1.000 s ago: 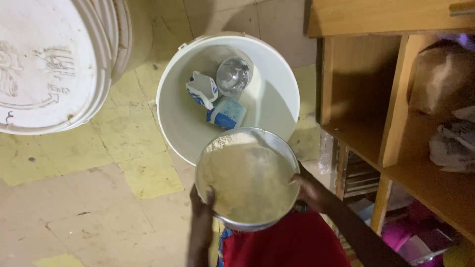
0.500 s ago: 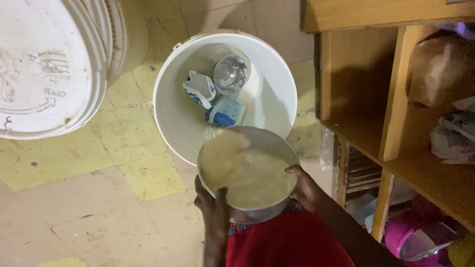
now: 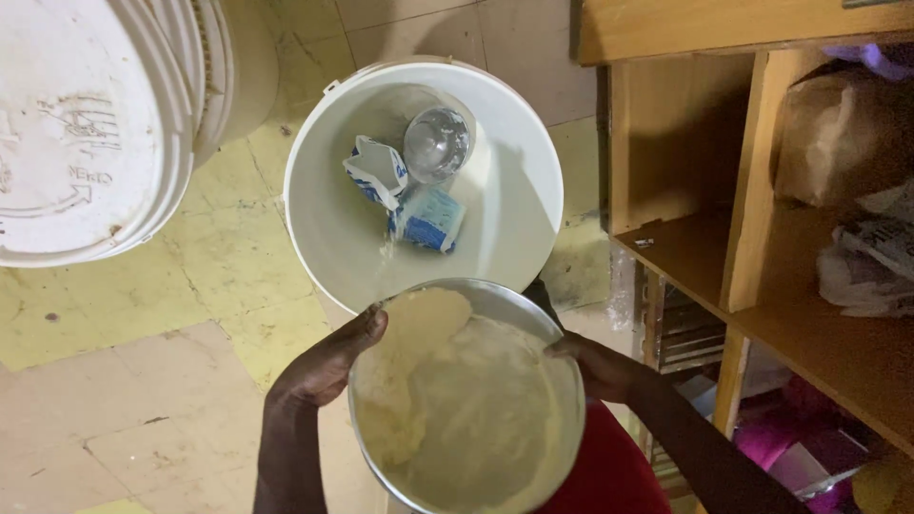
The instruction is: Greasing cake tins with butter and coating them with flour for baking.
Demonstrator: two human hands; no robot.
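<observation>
I log a stack of white lidded buckets (image 3: pixel 86 124) at upper left on the worn yellow tile floor (image 3: pixel 143 295); a wooden shelf unit (image 3: pixel 743 190) at right, holding plastic bags (image 3: pixel 857 190).

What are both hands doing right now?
Left hand: gripping the metal bowl by its left rim.
Right hand: gripping the bowl's right rim.

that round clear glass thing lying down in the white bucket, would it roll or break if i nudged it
The glass piece looks round and smooth, so it would probably roll on the curved bucket floor. The crumpled blue-and-white packets beside it might stop it. Being glass, it is likely fragile and slippery, though how thick it is can't be told.
</observation>
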